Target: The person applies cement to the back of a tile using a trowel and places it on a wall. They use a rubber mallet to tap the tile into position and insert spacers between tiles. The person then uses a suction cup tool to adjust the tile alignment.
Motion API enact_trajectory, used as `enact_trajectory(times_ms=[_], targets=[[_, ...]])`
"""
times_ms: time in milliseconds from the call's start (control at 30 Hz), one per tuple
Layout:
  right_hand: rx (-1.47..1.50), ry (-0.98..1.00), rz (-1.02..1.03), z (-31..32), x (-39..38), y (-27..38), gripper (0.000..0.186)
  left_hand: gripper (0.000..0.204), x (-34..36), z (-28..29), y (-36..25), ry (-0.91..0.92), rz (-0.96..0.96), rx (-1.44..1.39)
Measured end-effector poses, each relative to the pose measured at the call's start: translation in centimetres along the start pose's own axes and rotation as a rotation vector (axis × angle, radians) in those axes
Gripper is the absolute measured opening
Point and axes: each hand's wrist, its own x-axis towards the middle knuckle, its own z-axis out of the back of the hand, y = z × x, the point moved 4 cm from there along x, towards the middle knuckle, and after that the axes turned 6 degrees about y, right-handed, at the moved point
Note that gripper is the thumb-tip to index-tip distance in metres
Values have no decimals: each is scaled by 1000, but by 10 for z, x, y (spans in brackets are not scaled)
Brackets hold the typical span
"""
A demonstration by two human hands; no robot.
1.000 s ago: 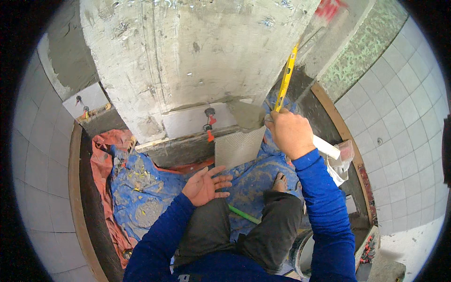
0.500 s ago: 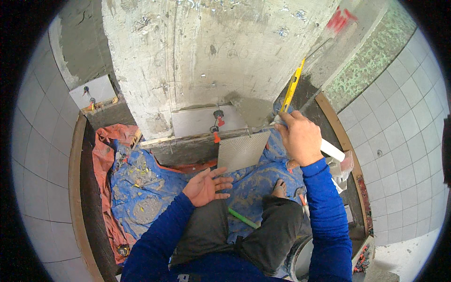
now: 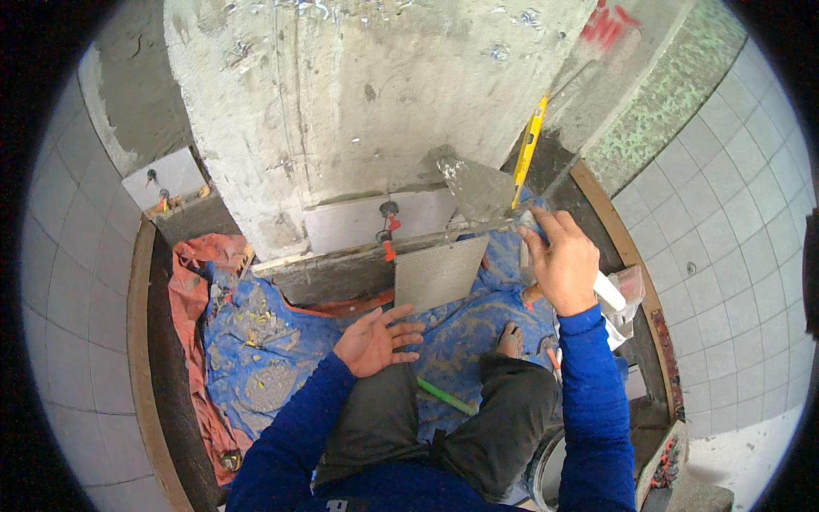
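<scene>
My right hand (image 3: 567,263) is closed around a trowel. Its pointed grey blade (image 3: 488,192), smeared with mortar, lies in front of the concrete wall. A white cylinder (image 3: 608,292), probably the handle, pokes out past the hand. Palm up and fingers spread, my left hand (image 3: 375,343) is by the lower left corner of a grey tile (image 3: 439,275) with its ridged back showing. Whether the fingers touch that tile I cannot tell. Behind it, a pale tile (image 3: 337,229) sits at the wall's foot, with red and black clips (image 3: 389,229) at it.
A yellow spirit level (image 3: 530,154) leans by the wall's right edge. Blue sheeting (image 3: 273,341) with mortar crumbs covers the floor. A green stick (image 3: 448,398) lies between my legs. A bucket (image 3: 550,469) stands at lower right. Tiled walls (image 3: 712,264) rise on both sides.
My right hand has shifted right and slightly nearer, and the trowel blade now shows more fully. My left hand has hardly moved. The view has turned slightly.
</scene>
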Motion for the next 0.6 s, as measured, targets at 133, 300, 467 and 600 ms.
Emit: enact_trajectory(times_ms=[133, 300, 467, 600], targets=[[102, -205, -2, 36, -26, -19, 33, 66, 3, -3, -1, 19, -3, -2], [233, -440, -445, 115, -143, -84, 32, 67, 7, 10, 2, 9, -17, -39], [100, -771, -894, 233, -329, -103, 40, 67, 8, 33, 7, -18, 14, -5], [-258, -1048, -1090, 305, -491, -67, 37, 64, 25, 19, -4, 389, 117, 58]])
